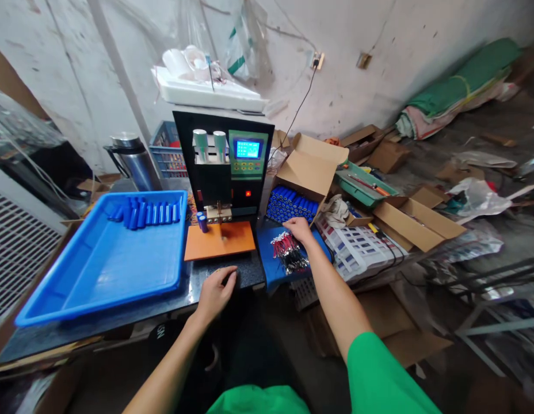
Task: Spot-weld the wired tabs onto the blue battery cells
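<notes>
My left hand point(217, 292) rests at the table's front edge, just below the orange board point(236, 244). Its fingers are loosely curled, and whatever may be inside them is hidden. At the right, my right hand point(298, 229) has its fingers closed at the upper edge of a pile of red and black wire leads point(288, 253); what the fingertips pinch does not show. The leads lie on a blue surface point(267, 259). On the orange board, blue cylindrical battery cells point(202, 223) stand beside the electrodes of a black spot welder point(244, 201) with a lit screen.
A blue tray point(120, 259) on the left holds several blue cells along its back. A cardboard box point(312, 167) of cells stands behind my right hand. Farther back are a steel flask point(137, 164), a green toolbox point(366, 185) and an open carton point(418, 224).
</notes>
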`<state>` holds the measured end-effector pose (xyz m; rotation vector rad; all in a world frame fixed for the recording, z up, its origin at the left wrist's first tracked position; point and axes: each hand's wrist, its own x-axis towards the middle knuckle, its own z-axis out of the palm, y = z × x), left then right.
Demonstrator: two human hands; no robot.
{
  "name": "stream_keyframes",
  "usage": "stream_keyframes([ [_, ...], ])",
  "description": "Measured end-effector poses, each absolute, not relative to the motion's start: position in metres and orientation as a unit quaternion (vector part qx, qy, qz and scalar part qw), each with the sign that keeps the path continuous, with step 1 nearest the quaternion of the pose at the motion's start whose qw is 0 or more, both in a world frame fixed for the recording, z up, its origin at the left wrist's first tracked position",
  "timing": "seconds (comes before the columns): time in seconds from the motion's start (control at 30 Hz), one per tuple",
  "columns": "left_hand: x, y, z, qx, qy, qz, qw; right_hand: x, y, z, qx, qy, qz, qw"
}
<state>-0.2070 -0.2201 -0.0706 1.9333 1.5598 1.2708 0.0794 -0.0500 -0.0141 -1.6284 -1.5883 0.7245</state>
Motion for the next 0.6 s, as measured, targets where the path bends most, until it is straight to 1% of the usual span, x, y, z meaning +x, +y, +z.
stream_keyframes([
  [0.13,-0.206,-0.219,-0.069,0.668,0.557,0.455,0.194,0.080,-0.058,0.002,-0.546,-0.523,0.396,0.521],
  [0.27,-0.205,-0.219,-0.060,0.637,0.559,0.479,0.227,0.075,-0.072,0.029,-0.456,-0.433,0.460,0.627],
  [0.33,-0.201,-0.220,-0.048,0.618,0.554,0.506,0.236,0.067,-0.083,0.041,-0.421,-0.415,0.476,0.651],
  [0.43,-0.187,-0.220,-0.023,0.593,0.535,0.545,0.256,0.047,-0.103,0.052,-0.382,-0.403,0.514,0.654],
  [0.6,-0.160,-0.211,0.010,0.561,0.500,0.562,0.346,-0.006,-0.139,0.052,-0.345,-0.403,0.555,0.641],
])
